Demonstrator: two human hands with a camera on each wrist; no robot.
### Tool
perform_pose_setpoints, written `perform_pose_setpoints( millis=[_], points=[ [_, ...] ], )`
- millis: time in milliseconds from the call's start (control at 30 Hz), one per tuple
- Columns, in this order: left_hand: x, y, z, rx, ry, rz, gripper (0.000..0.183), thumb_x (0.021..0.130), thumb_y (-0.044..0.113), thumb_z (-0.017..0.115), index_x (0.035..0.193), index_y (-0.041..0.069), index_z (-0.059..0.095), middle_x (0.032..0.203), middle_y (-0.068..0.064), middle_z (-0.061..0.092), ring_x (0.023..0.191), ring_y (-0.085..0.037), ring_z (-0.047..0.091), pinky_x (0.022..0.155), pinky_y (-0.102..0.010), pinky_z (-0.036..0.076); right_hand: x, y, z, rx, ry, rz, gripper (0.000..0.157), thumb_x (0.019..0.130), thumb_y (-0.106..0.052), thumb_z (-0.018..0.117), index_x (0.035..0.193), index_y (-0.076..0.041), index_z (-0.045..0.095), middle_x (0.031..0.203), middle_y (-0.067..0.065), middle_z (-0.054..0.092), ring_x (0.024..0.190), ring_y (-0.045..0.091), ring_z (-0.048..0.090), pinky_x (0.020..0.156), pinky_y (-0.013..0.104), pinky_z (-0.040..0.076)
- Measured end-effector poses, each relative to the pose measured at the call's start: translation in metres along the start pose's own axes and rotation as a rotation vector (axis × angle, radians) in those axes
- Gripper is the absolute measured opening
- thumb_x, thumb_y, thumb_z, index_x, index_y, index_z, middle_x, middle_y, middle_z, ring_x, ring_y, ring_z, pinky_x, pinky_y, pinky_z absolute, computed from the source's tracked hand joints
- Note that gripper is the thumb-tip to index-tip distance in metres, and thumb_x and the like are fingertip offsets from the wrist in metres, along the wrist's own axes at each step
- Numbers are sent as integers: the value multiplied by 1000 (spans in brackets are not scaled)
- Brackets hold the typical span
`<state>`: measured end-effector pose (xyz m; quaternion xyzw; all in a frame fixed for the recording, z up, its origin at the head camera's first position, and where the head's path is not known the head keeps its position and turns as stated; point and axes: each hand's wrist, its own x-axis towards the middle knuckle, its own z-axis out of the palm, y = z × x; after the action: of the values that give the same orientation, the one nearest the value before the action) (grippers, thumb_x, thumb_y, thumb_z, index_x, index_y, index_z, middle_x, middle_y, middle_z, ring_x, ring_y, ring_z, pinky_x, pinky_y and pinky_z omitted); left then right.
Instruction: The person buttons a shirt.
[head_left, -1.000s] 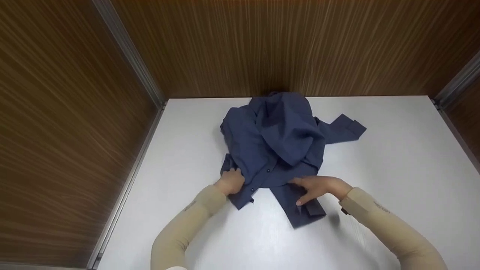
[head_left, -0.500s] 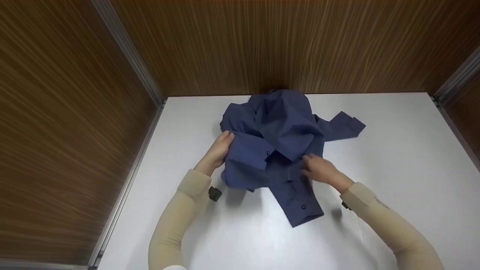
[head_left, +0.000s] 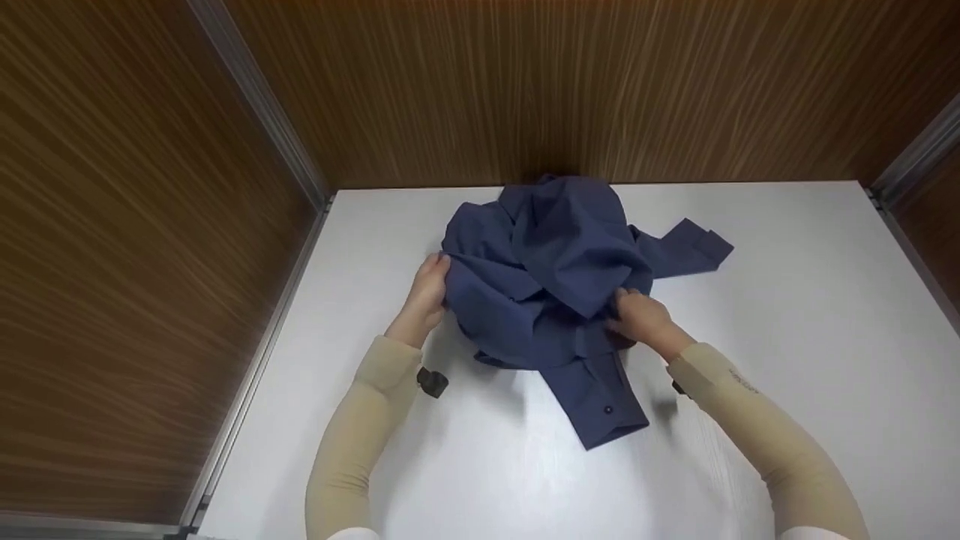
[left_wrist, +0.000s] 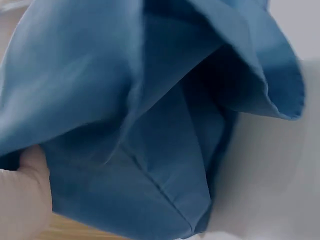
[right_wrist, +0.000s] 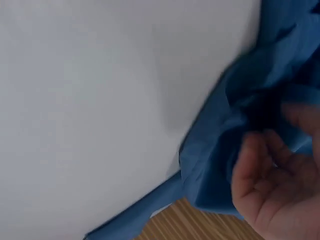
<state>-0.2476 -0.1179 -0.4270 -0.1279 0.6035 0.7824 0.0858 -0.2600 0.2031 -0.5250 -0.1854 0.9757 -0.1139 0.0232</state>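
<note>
A dark blue button-up shirt (head_left: 570,255) lies crumpled on the white table, one sleeve (head_left: 607,409) pointing toward the front and another (head_left: 691,249) out to the right. My left hand (head_left: 426,294) pinches the shirt's left edge, lifting that panel so it drapes in folds. In the left wrist view the thumb (left_wrist: 35,165) presses on the cloth, and the fingers are hidden behind it. At the shirt's right side, my right hand (head_left: 643,321) grips the fabric with curled fingers. The right wrist view shows those fingers (right_wrist: 250,160) bent into a dark fold.
The white table (head_left: 787,337) meets a wood-grain panel (head_left: 570,90) at the back, close behind the shirt. Another wood-grain panel (head_left: 135,262) with a metal edge strip (head_left: 262,135) stands along the left. A small black device (head_left: 432,382) sits under the left wrist.
My left hand has moved from the shirt's front left up to its left edge, raising the front panel. My right hand has gone from the front sleeve up to the right side and gathered cloth there.
</note>
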Motion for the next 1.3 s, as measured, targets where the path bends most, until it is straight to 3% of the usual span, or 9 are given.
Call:
perform_pose_setpoints(
  millis=[267,467,600,733,833,1000,1100,1200,1300],
  points=[
    [-10,24,-4,-367,105,84,35,97,13,30,126,-6,32,128,-15,33,114,-21,37,94,-28,33,-2,1,5,-5,-67,-38,9,73,-3,57,71,3,51,67,22,54,60,36,55,51,48,43],
    [-16,36,-8,-506,95,165,36,97,12,28,130,-3,26,127,-14,32,112,-21,39,90,-26,37,2,-2,1,-41,-97,-11,28,74,-6,62,92,11,48,79,27,50,68,38,53,58,49,44],
    [-17,39,-8,-570,112,188,32,97,11,27,125,-4,29,117,-13,37,101,-18,45,86,-24,40,-2,0,9,-116,-77,-20,18,77,4,56,90,12,46,72,28,51,62,40,55,53,47,45],
    [-17,38,-10,-557,106,185,33,97,10,27,127,-4,29,120,-13,36,105,-18,44,87,-23,39,-1,7,-1,-23,-102,-41,5,76,2,54,75,6,50,69,22,54,61,35,55,55,46,44],
    [-18,36,-15,-474,73,170,33,97,10,27,127,-4,29,124,-14,34,111,-20,40,89,-24,37,0,12,-23,162,-36,-26,12,77,0,50,65,-1,50,63,14,52,57,28,50,53,41,41],
    [-18,29,-21,-202,14,141,27,96,10,30,118,-4,36,115,-13,38,100,-19,40,82,-24,37,-10,7,-74,465,330,-7,17,79,3,43,66,-1,53,62,5,48,57,17,43,53,29,34],
    [-17,20,-20,-17,-65,99,27,96,11,31,117,-5,37,108,-12,40,92,-18,41,75,-25,37,-22,0,-102,624,478,-86,19,76,9,42,63,1,54,64,1,47,58,11,42,52,22,33],
    [-17,6,-21,222,-199,20,24,95,12,31,113,-4,36,100,-11,39,82,-17,43,66,-27,39,-35,-6,-113,737,437,-278,22,69,18,39,62,2,53,63,2,44,58,9,41,51,20,32],
    [-17,-12,-24,536,-361,-84,16,95,11,32,104,0,36,92,-9,39,72,-16,43,58,-27,41,-45,-14,-100,732,217,-533,26,62,21,40,65,-1,53,64,4,45,59,10,41,51,22,33]
  ],
)
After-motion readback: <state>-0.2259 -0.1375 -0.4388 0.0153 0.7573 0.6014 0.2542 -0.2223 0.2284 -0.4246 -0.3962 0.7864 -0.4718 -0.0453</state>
